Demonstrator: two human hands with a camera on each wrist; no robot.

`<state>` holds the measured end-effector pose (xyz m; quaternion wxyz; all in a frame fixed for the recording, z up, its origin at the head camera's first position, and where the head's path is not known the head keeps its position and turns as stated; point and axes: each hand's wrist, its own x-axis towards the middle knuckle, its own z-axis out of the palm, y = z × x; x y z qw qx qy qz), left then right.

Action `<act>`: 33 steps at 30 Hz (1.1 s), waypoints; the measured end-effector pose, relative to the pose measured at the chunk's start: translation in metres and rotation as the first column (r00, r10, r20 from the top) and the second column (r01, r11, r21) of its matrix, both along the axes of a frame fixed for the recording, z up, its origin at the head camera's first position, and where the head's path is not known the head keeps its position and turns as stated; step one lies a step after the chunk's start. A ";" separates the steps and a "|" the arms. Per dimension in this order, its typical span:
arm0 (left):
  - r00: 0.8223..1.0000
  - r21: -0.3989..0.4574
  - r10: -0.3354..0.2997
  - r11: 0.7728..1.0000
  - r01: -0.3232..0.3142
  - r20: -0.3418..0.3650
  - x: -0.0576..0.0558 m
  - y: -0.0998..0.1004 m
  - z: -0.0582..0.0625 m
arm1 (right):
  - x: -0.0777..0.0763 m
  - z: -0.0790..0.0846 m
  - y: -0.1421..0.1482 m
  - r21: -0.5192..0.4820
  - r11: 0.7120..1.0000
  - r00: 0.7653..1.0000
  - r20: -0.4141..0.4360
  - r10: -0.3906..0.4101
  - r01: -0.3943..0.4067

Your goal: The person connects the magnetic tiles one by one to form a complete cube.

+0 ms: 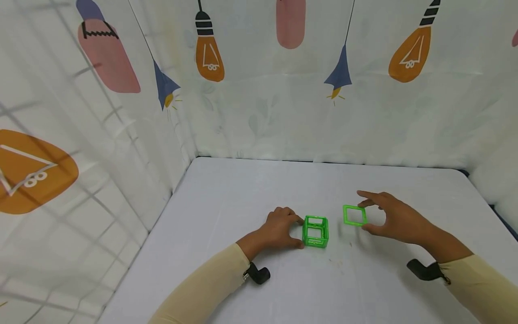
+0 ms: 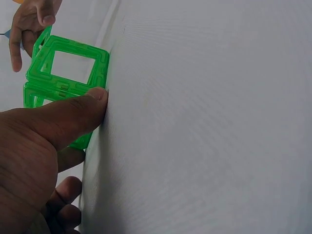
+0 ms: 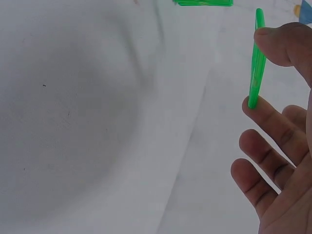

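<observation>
A cube-shaped frame of translucent green square magnetic tiles (image 1: 315,242) rests on the white table. My left hand (image 1: 279,228) holds it from the left, thumb on the near side and fingers on the far side. In the left wrist view, the thumb lies along the green frame (image 2: 63,87). Apart from the cube, to its right, my right hand (image 1: 398,221) pinches a single green square magnetic tile (image 1: 345,215) above the table. The right wrist view has this tile (image 3: 257,63) edge-on between thumb and a fingertip, the other fingers spread.
The white-covered table (image 1: 243,189) extends around both hands. A curtain (image 1: 259,121) printed with lamps and bulbs hangs behind it and along the left side. Black wrist-camera mounts (image 1: 259,273) sit at both sleeves.
</observation>
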<state>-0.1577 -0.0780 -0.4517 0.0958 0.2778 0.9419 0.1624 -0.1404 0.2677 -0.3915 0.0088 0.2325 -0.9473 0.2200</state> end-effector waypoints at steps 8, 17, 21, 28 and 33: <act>1.000 0.002 0.009 1.000 -0.009 0.001 -0.001 -0.001 -0.001 | 0.000 0.003 -0.007 -0.002 1.000 1.000 0.003 0.014 -0.014; 1.000 0.016 0.007 1.000 -0.007 0.006 0.001 -0.002 0.002 | 0.001 0.003 -0.018 -0.013 0.999 0.999 0.000 0.045 -0.045; 1.000 0.023 0.007 1.000 -0.007 0.011 0.002 -0.002 0.002 | 0.001 0.001 -0.022 -0.014 0.998 0.999 0.006 0.054 -0.054; 1.000 0.021 0.005 1.000 -0.005 0.005 0.001 -0.003 0.001 | 0.001 0.002 -0.030 -0.019 0.997 0.997 0.013 0.071 -0.071; 1.000 0.017 0.002 1.000 -0.002 0.000 0.000 -0.002 0.001 | 0.002 0.002 -0.038 -0.006 0.998 0.998 0.028 0.063 -0.063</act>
